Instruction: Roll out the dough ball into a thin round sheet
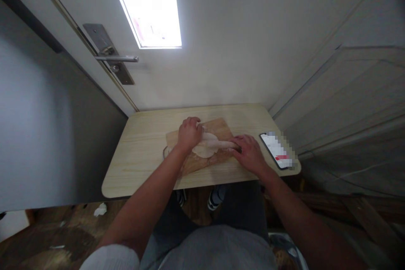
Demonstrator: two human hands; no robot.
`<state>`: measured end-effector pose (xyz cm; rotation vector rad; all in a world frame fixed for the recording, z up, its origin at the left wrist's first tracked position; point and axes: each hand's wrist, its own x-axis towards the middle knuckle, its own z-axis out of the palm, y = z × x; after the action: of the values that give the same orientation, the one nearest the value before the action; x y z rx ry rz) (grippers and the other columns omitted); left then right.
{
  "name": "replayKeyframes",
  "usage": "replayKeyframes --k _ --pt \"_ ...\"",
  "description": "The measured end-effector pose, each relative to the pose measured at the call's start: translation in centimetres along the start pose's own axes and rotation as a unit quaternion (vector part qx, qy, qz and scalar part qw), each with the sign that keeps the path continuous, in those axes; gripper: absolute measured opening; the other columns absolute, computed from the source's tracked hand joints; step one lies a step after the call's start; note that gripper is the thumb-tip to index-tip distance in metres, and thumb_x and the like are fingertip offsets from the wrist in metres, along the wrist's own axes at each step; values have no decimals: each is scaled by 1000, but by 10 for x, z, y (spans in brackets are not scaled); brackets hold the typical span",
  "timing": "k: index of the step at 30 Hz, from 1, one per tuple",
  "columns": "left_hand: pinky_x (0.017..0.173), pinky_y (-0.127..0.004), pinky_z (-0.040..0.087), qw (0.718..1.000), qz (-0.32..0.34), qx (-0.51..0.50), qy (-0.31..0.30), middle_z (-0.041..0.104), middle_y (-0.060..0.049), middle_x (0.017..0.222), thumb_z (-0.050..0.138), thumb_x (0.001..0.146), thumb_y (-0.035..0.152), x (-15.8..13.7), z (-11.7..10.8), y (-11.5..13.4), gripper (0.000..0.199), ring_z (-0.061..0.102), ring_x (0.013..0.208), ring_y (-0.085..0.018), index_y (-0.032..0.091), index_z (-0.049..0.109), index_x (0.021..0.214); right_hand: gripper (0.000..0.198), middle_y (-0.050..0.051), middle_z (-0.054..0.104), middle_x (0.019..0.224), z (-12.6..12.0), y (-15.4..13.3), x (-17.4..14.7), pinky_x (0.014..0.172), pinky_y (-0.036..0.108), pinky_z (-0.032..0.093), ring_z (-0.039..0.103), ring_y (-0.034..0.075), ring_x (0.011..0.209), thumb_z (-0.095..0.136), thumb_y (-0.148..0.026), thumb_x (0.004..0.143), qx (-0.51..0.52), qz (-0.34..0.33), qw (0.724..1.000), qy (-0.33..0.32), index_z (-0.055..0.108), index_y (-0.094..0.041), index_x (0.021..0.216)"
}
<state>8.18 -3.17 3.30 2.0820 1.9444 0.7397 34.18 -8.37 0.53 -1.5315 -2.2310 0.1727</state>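
A flattened, pale sheet of dough (202,151) lies on a wooden cutting board (218,125) dusted with flour. Across the dough runs a light, floury rolling pin (224,144). Its right end is in my right hand (249,152), whose fingers close around it. My left hand (190,133) is curled over the pin's other end at the left of the dough; the palm and wrist hide that end and part of the dough.
The board rests on a small pale wooden table (136,152) against a white door with a metal handle (117,58). A phone (275,149) lies at the table's right. Scraps of white paper (100,209) litter the floor at the left.
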Motion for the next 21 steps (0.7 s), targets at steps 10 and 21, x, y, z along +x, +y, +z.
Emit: replayKeyframes --k 10,21 --pt "102 -42 34 994 0 111 -1 67 -12 119 32 102 37 8 11 1 38 56 115 -26 19 63 114 43 10 65 129 14 -14 26 107 46 32 50 30 124 42 -50 100 -75 47 995 53 71 -20 114" --pt "84 -39 37 987 5 160 16 70 -12 103 26 104 37 33 12 4 41 60 103 -27 18 62 103 45 12 64 133 24 -7 54 105 47 29 47 32 126 40 -48 101 -119 63 990 49 68 -19 122"
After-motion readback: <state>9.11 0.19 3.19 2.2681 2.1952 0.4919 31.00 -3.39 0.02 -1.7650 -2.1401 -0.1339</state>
